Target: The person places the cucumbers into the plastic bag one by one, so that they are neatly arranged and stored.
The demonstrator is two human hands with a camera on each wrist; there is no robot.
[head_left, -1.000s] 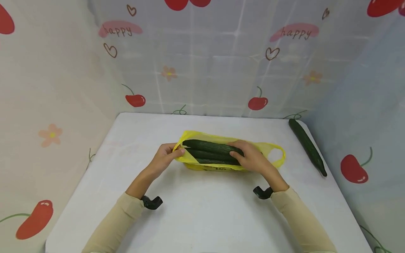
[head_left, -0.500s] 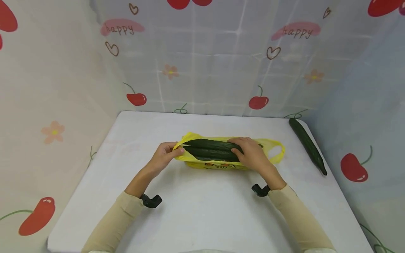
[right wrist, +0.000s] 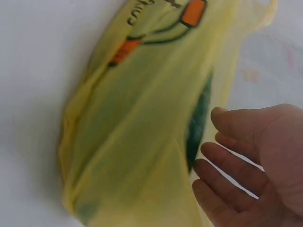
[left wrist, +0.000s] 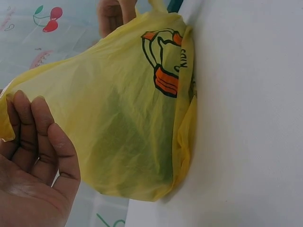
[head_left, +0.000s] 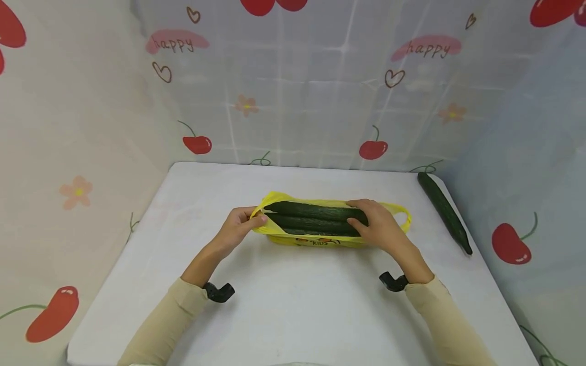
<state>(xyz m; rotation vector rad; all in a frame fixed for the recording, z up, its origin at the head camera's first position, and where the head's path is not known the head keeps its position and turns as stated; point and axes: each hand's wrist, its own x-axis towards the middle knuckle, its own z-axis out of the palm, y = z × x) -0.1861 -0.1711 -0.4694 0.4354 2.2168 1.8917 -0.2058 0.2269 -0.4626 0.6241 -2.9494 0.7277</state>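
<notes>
A yellow plastic bag (head_left: pixel 284 240) lies on its side on the white table, its mouth spread wide. Two dark green cucumbers (head_left: pixel 316 209) show side by side inside it. My left hand (head_left: pixel 238 226) pinches the rim at the bag's left end; in the left wrist view the hand's curled fingers (left wrist: pixel 45 127) meet the plastic. Over the right end of the cucumbers rests my right hand (head_left: pixel 382 226), thumb toward me and fingers on the far side. The right wrist view shows its thumb and loosely extended fingers (right wrist: pixel 232 165) apart, beside a strip of green cucumber (right wrist: pixel 199 123).
Another cucumber (head_left: pixel 444 213) lies along the right edge of the white table (head_left: pixel 293 305). A bag handle loop (head_left: pixel 407 218) sticks out past the right hand. Printed curtains (head_left: pixel 302 101) enclose the back and both sides.
My right hand has slid to the right along the cucumbers, uncovering more of them. The left hand keeps its place on the bag's rim. The bag's near side dropped slightly, then rose a little.
</notes>
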